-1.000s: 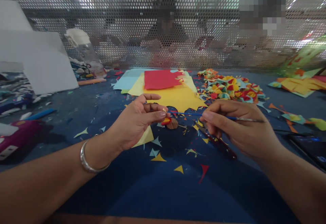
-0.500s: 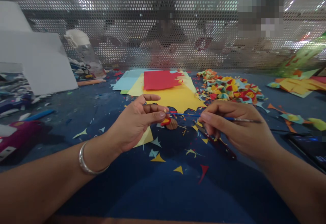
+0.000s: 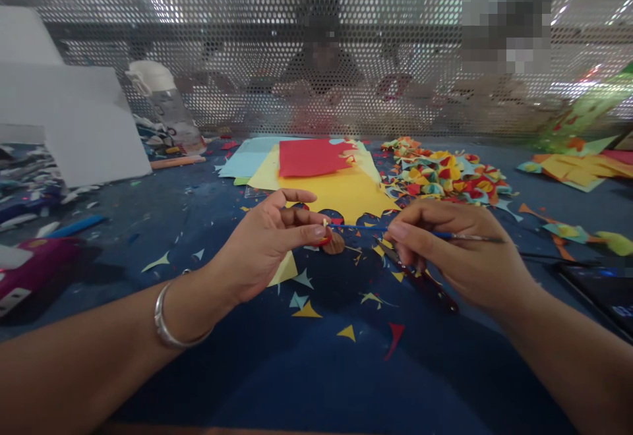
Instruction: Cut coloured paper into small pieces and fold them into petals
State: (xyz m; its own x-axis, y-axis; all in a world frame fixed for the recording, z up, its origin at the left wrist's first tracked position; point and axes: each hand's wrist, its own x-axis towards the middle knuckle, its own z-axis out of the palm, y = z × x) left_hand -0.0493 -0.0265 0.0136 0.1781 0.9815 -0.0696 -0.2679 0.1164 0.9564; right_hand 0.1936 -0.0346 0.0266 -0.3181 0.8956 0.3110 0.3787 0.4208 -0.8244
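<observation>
My left hand (image 3: 267, 240) pinches a small red and yellow paper piece (image 3: 326, 238) between thumb and fingers, just above the blue table. My right hand (image 3: 452, 250) grips a thin blue-handled tool (image 3: 370, 227) whose tip meets that paper piece at my left fingertips. A dark red pair of scissors (image 3: 420, 280) lies on the table under my right hand. Behind both hands sit a yellow sheet (image 3: 346, 191) with cut-out notches and a red sheet (image 3: 311, 157).
A heap of folded coloured paper bits (image 3: 445, 174) lies at the back right. Paper scraps (image 3: 306, 306) dot the blue table. A white box (image 3: 84, 118), a bottle (image 3: 165, 102) and a magenta object (image 3: 34, 263) stand left. People sit beyond a perforated metal screen (image 3: 346, 46).
Both hands have shifted very slightly; the tool tip stays at the paper piece, which is now tucked further into my left fingertips.
</observation>
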